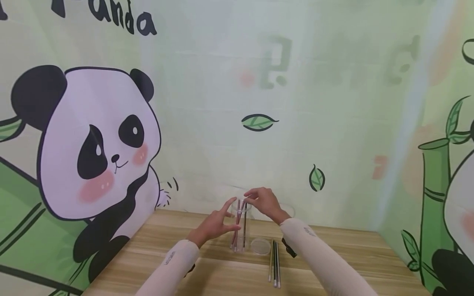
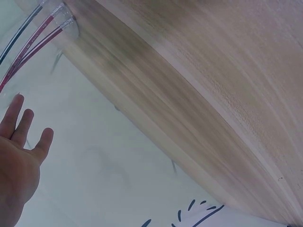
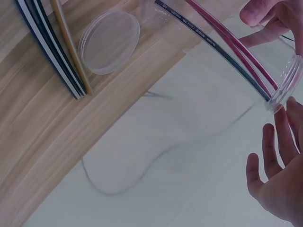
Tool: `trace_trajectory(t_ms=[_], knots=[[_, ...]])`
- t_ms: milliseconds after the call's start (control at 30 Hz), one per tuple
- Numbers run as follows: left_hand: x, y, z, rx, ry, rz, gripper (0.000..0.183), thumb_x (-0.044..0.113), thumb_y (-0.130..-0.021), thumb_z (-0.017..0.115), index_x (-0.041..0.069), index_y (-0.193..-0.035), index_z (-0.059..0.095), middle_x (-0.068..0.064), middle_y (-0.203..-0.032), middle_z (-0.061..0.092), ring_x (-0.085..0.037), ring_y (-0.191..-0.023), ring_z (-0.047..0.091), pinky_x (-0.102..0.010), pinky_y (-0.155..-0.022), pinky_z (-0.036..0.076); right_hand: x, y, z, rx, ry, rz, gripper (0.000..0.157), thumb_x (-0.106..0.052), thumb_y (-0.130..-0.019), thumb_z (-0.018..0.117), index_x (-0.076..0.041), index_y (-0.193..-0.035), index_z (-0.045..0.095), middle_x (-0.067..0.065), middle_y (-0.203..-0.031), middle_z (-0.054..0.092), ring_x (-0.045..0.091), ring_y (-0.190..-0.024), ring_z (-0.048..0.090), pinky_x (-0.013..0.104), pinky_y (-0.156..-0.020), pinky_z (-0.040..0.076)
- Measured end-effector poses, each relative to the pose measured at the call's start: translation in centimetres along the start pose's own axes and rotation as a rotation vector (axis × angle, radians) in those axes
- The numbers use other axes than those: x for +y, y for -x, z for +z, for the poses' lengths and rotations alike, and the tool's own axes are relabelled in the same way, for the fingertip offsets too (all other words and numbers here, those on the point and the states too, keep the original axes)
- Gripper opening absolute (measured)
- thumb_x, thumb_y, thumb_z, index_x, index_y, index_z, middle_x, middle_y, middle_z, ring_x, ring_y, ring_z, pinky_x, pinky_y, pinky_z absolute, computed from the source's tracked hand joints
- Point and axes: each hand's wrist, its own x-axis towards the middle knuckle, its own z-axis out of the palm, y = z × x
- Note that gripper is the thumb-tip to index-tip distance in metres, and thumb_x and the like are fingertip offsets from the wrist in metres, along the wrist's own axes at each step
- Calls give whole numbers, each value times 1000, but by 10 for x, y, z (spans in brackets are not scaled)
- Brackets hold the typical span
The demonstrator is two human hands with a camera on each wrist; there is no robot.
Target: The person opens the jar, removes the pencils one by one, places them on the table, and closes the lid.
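A tall clear plastic jar stands upright on the table, its wall passing into blur in the wrist views. Inside lean two red pencils and a dark pencil, their upper ends at the rim. My left hand holds the jar from the left: thumb at the front of the wall, index finger up at the rim. Over the mouth, my right hand has its fingertips at the rim and pencil ends; its outer fingers extend, and I cannot tell whether thumb and index finger pinch a pencil.
A round clear lid lies on the wooden table just right of the jar. Beside it are dark pencils and a natural-wood pencil, side by side. Behind the table's back edge hangs a panda-printed backdrop.
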Motion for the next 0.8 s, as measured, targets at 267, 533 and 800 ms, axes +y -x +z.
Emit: trace_trajectory(t_ms=[267, 533, 800], knots=[[0, 1, -1, 6, 17, 23, 99, 44, -91, 79, 31, -165, 14, -21, -130, 69, -47, -118, 66, -66, -101, 48, -4, -3, 8, -27, 27, -6, 18, -16, -95, 78, -5, -108, 80, 8, -93, 80, 24, -85, 77, 43, -77, 61], [1, 0, -2, 7, 11, 19, 98, 45, -92, 79, 31, -165, 15, -21, -131, 69, -48, -120, 65, -67, -102, 47, -8, -7, 14, -61, 95, 33, 21, -22, -96, 77, -8, -111, 80, 7, -100, 80, 22, -88, 77, 38, -75, 62], [0, 1, -1, 9, 12, 22, 98, 45, -92, 79, 33, -165, 14, -20, -131, 69, -48, -120, 65, -67, -101, 47, -10, -7, 17, -89, 126, 48, 20, -23, -97, 76, -11, -112, 81, 7, -101, 80, 22, -88, 77, 37, -74, 61]])
